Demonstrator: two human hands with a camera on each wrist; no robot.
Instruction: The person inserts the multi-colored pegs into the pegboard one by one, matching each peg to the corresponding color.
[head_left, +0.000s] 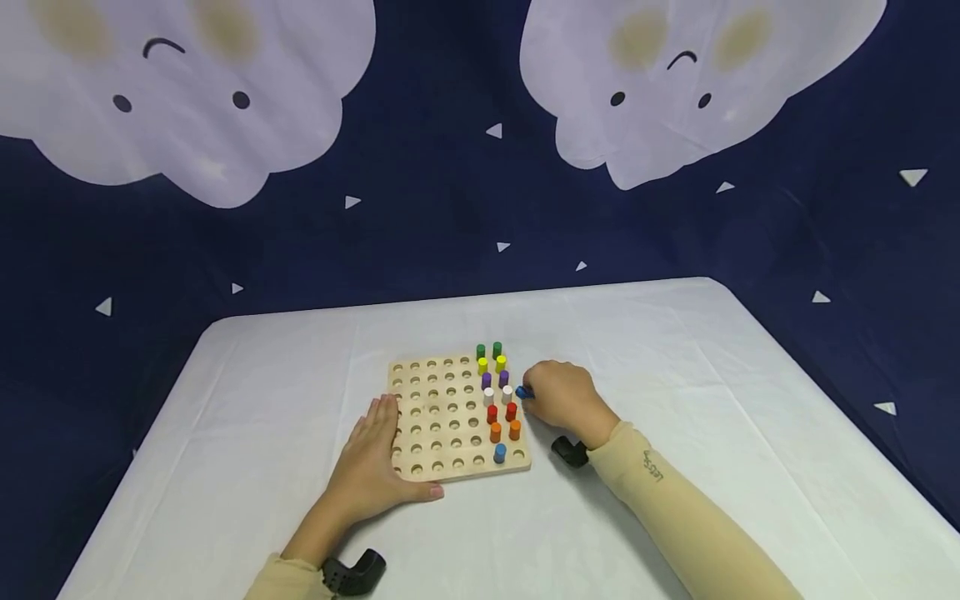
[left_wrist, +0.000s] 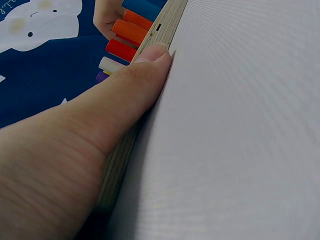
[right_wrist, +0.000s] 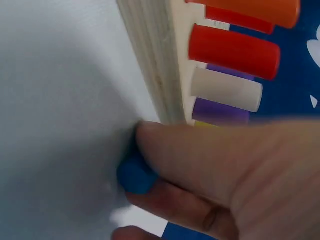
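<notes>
A wooden pegboard (head_left: 444,417) lies on the table, its two right-hand columns holding green, yellow, purple, white, red and orange pegs in pairs. One blue peg (head_left: 499,454) stands in the front row, left of an empty corner hole (head_left: 518,455). My left hand (head_left: 366,472) rests against the board's front left corner, fingers straight along the left side and thumb (left_wrist: 145,67) on the front edge. Just right of the board, my right hand (head_left: 562,398) pinches another blue peg (right_wrist: 136,176) between thumb and finger, low over the cloth.
A white cloth (head_left: 285,375) covers the table. Behind it hangs a dark blue backdrop (head_left: 435,233) with cloud faces and small white triangles. Black wrist devices (head_left: 356,573) sit by both wrists.
</notes>
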